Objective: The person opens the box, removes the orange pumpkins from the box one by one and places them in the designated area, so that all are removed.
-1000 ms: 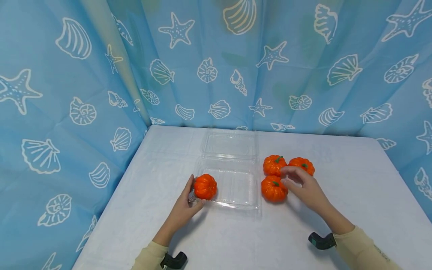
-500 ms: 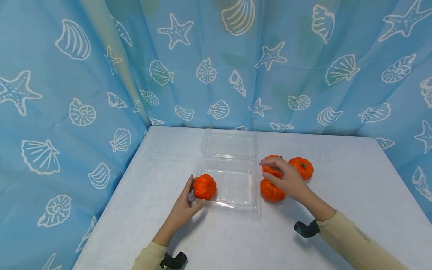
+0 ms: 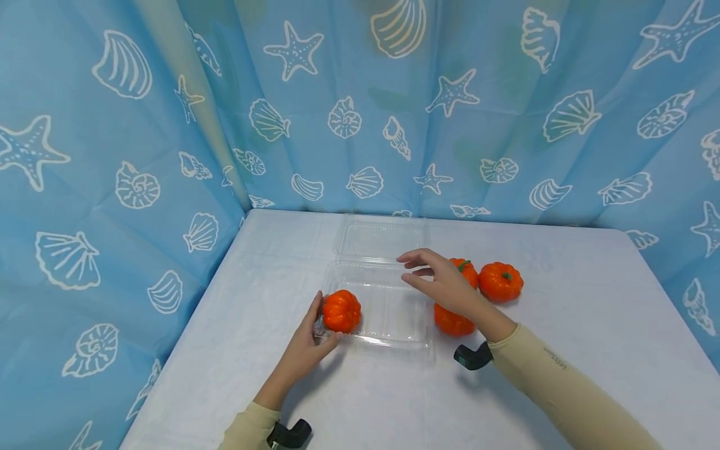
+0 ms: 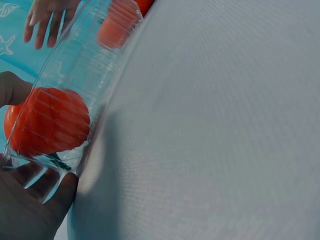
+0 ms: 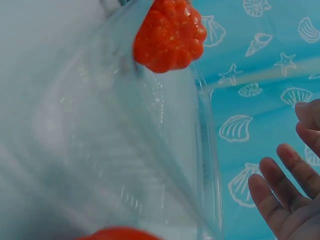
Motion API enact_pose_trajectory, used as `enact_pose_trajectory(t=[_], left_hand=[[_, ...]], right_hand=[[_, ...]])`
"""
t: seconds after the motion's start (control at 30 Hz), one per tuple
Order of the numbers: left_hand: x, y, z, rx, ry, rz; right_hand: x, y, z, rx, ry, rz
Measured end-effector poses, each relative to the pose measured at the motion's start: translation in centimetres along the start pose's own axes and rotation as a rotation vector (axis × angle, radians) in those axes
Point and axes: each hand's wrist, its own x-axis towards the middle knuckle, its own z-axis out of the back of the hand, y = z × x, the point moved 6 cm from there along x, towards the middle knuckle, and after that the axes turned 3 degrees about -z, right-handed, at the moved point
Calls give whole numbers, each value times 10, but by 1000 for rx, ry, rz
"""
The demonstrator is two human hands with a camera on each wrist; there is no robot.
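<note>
An open hinged clear plastic container (image 3: 394, 312) lies on the table, lid laid back behind it. One orange toy pumpkin (image 3: 341, 311) rests in its left end; through the clear wall in the left wrist view, this pumpkin's green stem (image 4: 60, 161) points toward the palm. My left hand (image 3: 304, 356) holds the container by its near left corner, fingers along the left end and thumb at the front edge. Over the container's right side hovers my right hand (image 3: 444, 284), empty, its fingers loosely bent and spread apart in the right wrist view.
To the container's right stand three more pumpkins: one far right (image 3: 500, 281), one behind my right hand (image 3: 464, 270) and a nearer pumpkin (image 3: 452, 320), the latter two partly covered by that hand. A blue seashell-patterned curtain (image 3: 337, 125) borders the white table (image 3: 365, 400).
My right hand has moved left from above the pumpkins to over the container's right edge, carrying nothing. The left hand and the pumpkin in the container stay where they were.
</note>
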Motion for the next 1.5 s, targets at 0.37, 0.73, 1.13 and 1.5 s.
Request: enact_pose_trajectory(t=[0.37,0.73,1.13,1.5], left_hand=[[0,1,-1,2,-4,7],[1,0,-1,-6,-3,5],[0,0,-1,-20,7,-16],[1,1,0,-14,7,-18]], right_hand=[[27,9,-33,-13,85,-5],[44,24,-65,-47,212,50],[54,36,-106,-164,319,98],[41,31,-108,-172,416,70]])
